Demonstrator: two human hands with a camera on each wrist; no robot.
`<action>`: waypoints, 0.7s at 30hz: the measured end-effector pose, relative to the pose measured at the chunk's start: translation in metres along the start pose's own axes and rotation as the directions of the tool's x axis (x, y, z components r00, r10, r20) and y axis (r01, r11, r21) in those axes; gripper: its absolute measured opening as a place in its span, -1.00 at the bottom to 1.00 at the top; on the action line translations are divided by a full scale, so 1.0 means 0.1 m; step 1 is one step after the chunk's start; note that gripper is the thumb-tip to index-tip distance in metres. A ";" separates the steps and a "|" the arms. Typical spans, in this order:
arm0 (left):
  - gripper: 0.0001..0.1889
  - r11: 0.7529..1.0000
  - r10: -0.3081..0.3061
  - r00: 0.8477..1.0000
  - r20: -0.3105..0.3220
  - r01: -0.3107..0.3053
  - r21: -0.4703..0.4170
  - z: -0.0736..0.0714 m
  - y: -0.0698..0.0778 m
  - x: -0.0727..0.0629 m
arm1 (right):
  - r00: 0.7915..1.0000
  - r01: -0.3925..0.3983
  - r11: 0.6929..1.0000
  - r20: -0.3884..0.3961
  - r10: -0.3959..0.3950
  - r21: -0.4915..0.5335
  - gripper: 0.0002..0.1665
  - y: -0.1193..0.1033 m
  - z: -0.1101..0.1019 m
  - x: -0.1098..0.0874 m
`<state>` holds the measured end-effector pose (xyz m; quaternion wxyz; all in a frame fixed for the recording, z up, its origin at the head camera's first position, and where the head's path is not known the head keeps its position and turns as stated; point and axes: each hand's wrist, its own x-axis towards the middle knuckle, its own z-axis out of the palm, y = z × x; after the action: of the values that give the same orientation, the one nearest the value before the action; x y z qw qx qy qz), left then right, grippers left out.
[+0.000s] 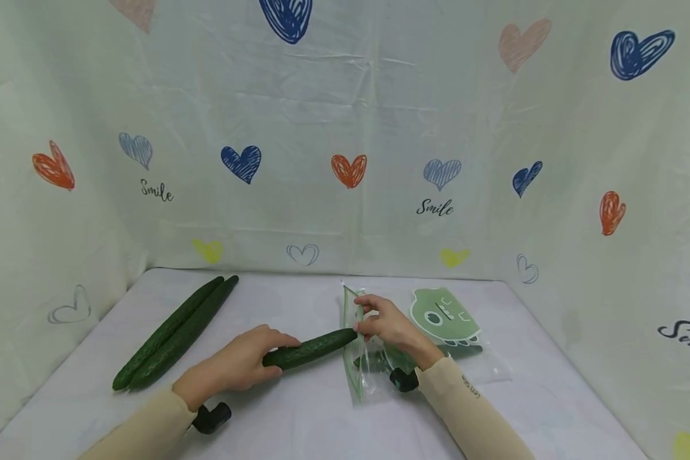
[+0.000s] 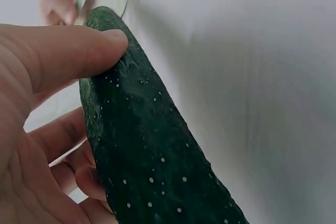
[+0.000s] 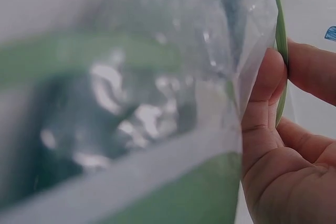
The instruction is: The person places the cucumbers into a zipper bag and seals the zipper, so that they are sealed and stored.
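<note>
My left hand (image 1: 244, 359) grips a dark green cucumber (image 1: 316, 348) near its left end, with the thumb and fingers on either side of it. The left wrist view shows the thumb lying across the bumpy skin of the cucumber (image 2: 142, 140). The cucumber points to the right, its far tip at the mouth of a clear zip bag (image 1: 491, 369) with green edging and a green cartoon print. My right hand (image 1: 390, 326) pinches the bag's green-edged rim (image 3: 282, 40) between thumb and fingers, holding the mouth apart. Another cucumber (image 1: 466, 351) lies inside the bag, partly hidden by the print and hand.
Two more cucumbers (image 1: 186, 338) lie side by side at the left of the white table (image 1: 299, 421). A white curtain (image 1: 345, 96) printed with hearts stands behind the table and at both sides. A black wrist camera (image 1: 211, 418) sits below the left wrist.
</note>
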<state>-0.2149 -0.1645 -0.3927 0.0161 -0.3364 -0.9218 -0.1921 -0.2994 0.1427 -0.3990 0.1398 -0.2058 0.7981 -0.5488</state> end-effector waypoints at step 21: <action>-0.52 0.993 0.021 0.997 0.075 -0.012 -0.118 0.31 0.14 0.70 | 0.999 -0.005 1.000 -0.037 0.006 0.018 -0.34 -0.02 0.00 -0.01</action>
<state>-0.2572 -0.0998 -0.4056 -0.0374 -0.3516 -0.9060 -0.2328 -0.2985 0.1429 -0.3974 0.1284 -0.1922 0.7962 -0.5592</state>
